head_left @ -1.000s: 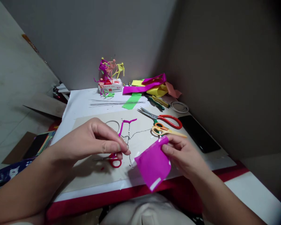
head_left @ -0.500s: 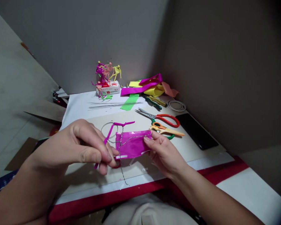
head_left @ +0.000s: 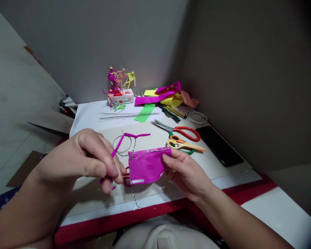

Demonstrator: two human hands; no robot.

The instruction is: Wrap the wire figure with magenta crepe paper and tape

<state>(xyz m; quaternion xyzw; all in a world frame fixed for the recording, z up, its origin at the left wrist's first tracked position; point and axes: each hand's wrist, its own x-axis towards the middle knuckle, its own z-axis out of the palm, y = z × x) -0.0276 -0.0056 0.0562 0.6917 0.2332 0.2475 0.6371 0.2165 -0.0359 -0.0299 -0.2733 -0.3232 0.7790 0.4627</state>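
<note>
Between my hands is a twisted wire figure with some limbs wrapped in magenta. My left hand is closed in a pinch on the magenta-wrapped limb of this figure. A flat magenta sheet lies against the bare twisted wire, which runs along its upper edge. My right hand pinches the right end of the sheet between thumb and fingers. One bare wire limb hangs below the sheet's left edge. White strips show on the sheet's lower edge.
Red-handled scissors and orange-handled scissors lie right of centre, near a black phone. Behind are pliers, thin wires, coloured strips and small figures on a white box.
The sheet's right end has shifted slightly right with my right hand, and its lower edge now hangs lower. My left hand has moved a little left, still pinching the wrapped limb.
</note>
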